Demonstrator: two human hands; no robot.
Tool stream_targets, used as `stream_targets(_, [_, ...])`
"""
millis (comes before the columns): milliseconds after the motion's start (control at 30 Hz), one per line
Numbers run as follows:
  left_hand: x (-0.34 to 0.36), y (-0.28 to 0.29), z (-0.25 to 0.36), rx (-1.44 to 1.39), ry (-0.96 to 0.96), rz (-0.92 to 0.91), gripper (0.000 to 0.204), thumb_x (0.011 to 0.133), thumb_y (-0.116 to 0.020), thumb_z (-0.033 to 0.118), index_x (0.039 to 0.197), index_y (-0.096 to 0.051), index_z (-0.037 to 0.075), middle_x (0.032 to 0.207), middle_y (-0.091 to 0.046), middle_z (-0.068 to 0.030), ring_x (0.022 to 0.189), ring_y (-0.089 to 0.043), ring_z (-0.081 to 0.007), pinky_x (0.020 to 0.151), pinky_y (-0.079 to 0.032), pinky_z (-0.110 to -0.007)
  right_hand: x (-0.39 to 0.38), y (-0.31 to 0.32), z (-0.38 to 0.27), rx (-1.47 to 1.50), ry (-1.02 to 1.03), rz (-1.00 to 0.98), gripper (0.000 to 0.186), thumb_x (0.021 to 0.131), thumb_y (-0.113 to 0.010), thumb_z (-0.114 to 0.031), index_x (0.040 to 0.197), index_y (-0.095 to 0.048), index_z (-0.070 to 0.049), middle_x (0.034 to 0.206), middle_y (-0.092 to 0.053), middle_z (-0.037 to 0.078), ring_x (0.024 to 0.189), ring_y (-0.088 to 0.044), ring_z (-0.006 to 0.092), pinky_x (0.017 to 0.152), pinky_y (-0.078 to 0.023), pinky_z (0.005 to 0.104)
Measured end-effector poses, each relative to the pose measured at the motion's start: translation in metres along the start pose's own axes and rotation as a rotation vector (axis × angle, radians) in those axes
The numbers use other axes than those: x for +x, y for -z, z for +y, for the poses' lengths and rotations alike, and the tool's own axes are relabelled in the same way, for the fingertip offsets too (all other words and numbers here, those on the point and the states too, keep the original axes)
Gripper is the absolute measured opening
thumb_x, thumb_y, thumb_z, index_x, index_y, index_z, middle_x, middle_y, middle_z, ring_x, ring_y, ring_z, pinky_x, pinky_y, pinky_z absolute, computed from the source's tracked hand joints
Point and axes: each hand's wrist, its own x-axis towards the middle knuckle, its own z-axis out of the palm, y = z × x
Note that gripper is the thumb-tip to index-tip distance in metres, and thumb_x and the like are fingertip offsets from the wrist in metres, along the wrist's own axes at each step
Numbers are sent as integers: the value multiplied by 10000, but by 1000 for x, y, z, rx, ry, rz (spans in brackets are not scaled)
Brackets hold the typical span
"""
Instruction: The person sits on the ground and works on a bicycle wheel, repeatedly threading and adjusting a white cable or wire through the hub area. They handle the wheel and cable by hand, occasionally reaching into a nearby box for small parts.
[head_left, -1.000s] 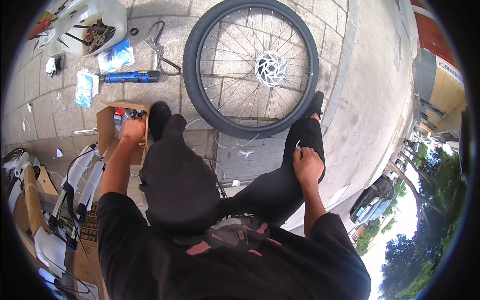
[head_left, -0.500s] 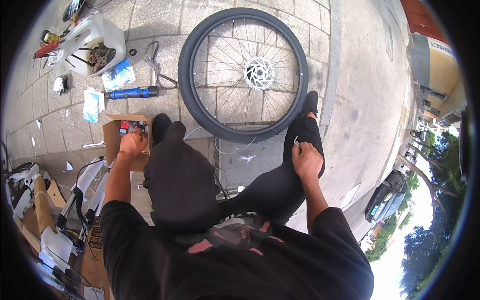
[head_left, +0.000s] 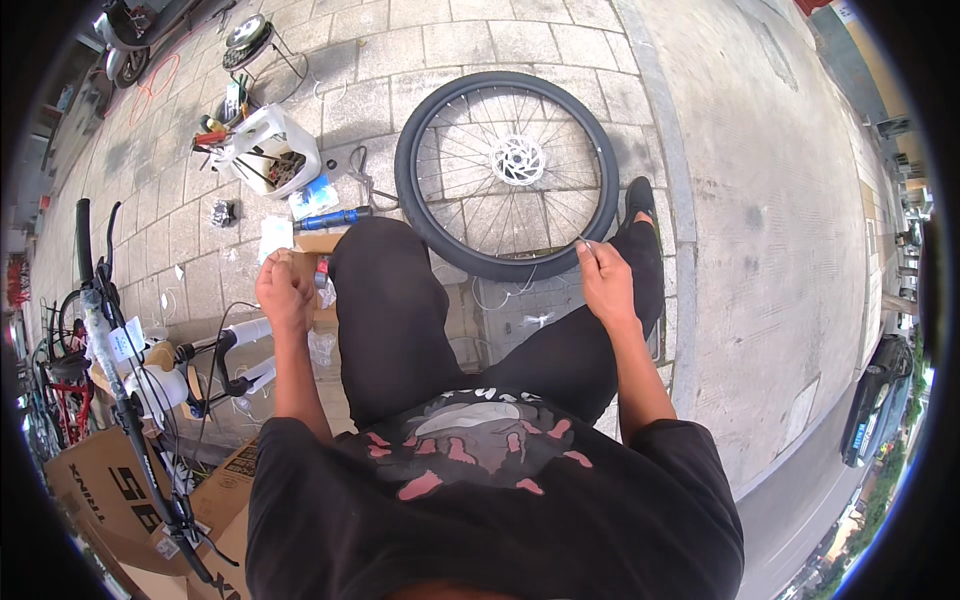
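My left hand (head_left: 285, 290) is raised beside an open cardboard box (head_left: 318, 243). Its fingertips are pinched together, and whatever lies between them is too small to make out. My left knee partly hides the box. Over my right shin, my right hand (head_left: 607, 287) pinches a small thin silver piece (head_left: 586, 241) between thumb and finger, close to the near edge of a bicycle wheel (head_left: 405, 165). The wheel lies flat on the paving, with a black tyre and a silver disc brake rotor (head_left: 518, 160) facing up.
A white plastic tub (head_left: 306, 152) of tools stands beyond the box, near a blue cylindrical tool (head_left: 335, 219) and scissors (head_left: 372, 186). At left are a bicycle handlebar (head_left: 84, 235), white frame parts and large cardboard (head_left: 95, 490). A dark car (head_left: 880, 395) stands on the right.
My left hand has come up out of the cardboard box to its near side. My right hand has risen slightly toward the wheel with the silver piece. The whole view has shifted.
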Motion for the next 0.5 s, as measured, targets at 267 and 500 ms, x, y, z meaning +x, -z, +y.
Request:
stream_targets(267, [-177,-91,45,-388,483,-854,184,1033,-594,231,1041,-594,47,629,-298,83,470,-272,-53,440,-230,-248,-75,20,-166,645,372,-358,275,955,-781,-159,1205,-758,-46,934,-651,51,795,-628,142,714,-503,276])
stream_targets(500, [-197,-91,7,-393,732,-961,206,1057,-584,248,1118,-602,51,629,-305,101,475,-277,-26,414,-225,-218,-106,36,-144,530,370,-446,283,950,-739,-112,1228,-764,-62,921,-660,47,812,-621,146,718,-495,290])
